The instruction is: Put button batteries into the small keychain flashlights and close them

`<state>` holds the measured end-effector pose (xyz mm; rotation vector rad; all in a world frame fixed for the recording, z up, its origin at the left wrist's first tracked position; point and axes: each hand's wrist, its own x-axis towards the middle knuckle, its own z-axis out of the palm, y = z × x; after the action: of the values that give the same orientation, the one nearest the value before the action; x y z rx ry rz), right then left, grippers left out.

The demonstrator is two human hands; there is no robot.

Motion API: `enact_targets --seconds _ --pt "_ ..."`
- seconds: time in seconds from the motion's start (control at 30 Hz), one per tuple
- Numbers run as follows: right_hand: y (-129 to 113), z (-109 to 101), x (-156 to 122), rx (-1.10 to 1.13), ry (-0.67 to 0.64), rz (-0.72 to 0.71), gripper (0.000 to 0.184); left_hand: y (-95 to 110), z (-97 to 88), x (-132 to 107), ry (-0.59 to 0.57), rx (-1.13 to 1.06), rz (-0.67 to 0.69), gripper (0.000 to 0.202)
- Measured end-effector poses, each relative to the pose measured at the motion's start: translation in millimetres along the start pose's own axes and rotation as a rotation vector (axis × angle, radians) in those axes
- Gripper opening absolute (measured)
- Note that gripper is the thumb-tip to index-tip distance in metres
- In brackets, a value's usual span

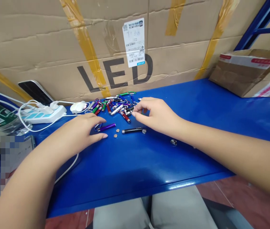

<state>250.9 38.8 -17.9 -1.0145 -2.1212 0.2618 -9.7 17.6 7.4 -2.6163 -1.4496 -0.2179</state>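
Note:
My left hand (84, 128) rests on the blue table with thumb and fingers apart, around the near end of a purple mini flashlight (107, 127). My right hand (152, 113) reaches over the front right edge of a pile of small coloured flashlights (117, 107). Its thumb and index fingertips are close together beside a red flashlight (125, 117); whether they pinch anything is hidden. Between the hands lies a black flashlight (132, 130) with a metal clip at one end. Two small round coppery discs (117, 130) lie beside it.
A white power strip (44, 114) with plugs and cables stands at the left, with a phone-like device (35, 92) behind. A large cardboard box (173, 57) forms the back. An open carton (246, 74) stands at the right. A small metal piece (173, 142) lies under my right forearm.

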Motion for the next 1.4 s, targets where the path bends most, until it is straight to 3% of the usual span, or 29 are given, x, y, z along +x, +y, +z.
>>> enact_targets --seconds 0.1,0.2,0.33,0.53,0.73,0.93,1.4 --pt "1.0 -1.4 0.2 0.046 -0.045 -0.049 0.012 -6.4 4.1 -0.1 -0.117 -0.026 -0.016 0.042" --pt "1.1 -1.5 0.7 0.072 -0.096 -0.092 0.012 1.6 10.3 3.2 -0.133 -0.037 -0.017 0.036" --pt "-0.7 -1.0 1.4 0.123 -0.140 -0.096 0.011 15.4 14.7 8.6 -0.070 -0.050 0.000 0.029" --pt "-6.8 -6.3 1.4 0.238 -0.125 0.022 0.015 40.3 1.8 10.9 0.142 -0.196 0.028 0.020" --pt "-11.3 -12.3 -0.4 0.440 -0.211 0.162 0.027 48.7 4.4 8.2 0.194 -0.217 0.073 0.014" --pt "-12.0 -11.0 -2.1 0.463 -0.320 0.241 0.029 50.4 7.8 5.7 0.234 -0.097 0.130 0.019" --pt "-16.6 -8.9 -4.9 0.399 -0.342 0.223 0.016 59.5 9.3 4.5 0.223 0.102 0.181 0.021"
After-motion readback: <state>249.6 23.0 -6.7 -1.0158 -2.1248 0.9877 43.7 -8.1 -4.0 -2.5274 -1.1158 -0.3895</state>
